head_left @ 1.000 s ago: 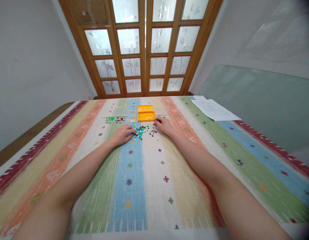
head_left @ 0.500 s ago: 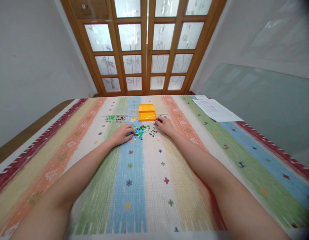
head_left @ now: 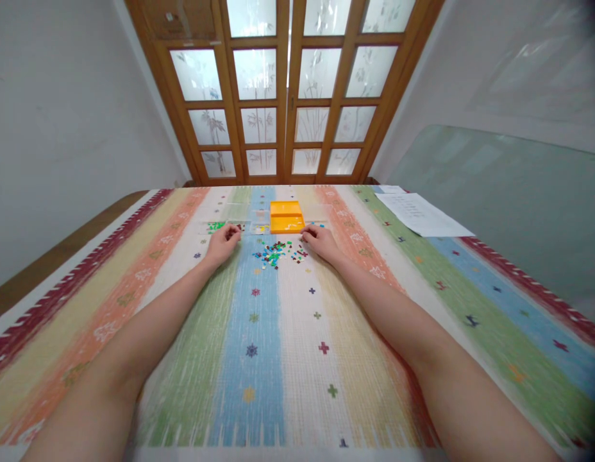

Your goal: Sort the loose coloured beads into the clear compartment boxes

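Observation:
My left hand (head_left: 224, 244) is over the near edge of a clear box, by the dark brown pieces (head_left: 239, 228), fingertips pinched together; anything between them is too small to make out. To its left lie green pieces (head_left: 215, 227). My right hand (head_left: 319, 242) rests beside the near right corner of an open yellow box (head_left: 286, 223), its fingers closed; what they hold, if anything, is hidden. White bits lie inside the yellow box. Between my hands a loose pile of tiny coloured pieces (head_left: 275, 254), green, blue and brown, is spread on the cloth.
A clear compartment with yellow and white pieces (head_left: 261, 230) stands left of the yellow box. Blue pieces (head_left: 318, 224) lie behind my right hand. Printed paper sheets (head_left: 420, 213) lie at the far right on the striped tablecloth (head_left: 297, 359).
My left hand has moved from the pile's left edge up and left to the brown pieces in the clear box. My right hand stays by the yellow box. The view has shifted slightly.

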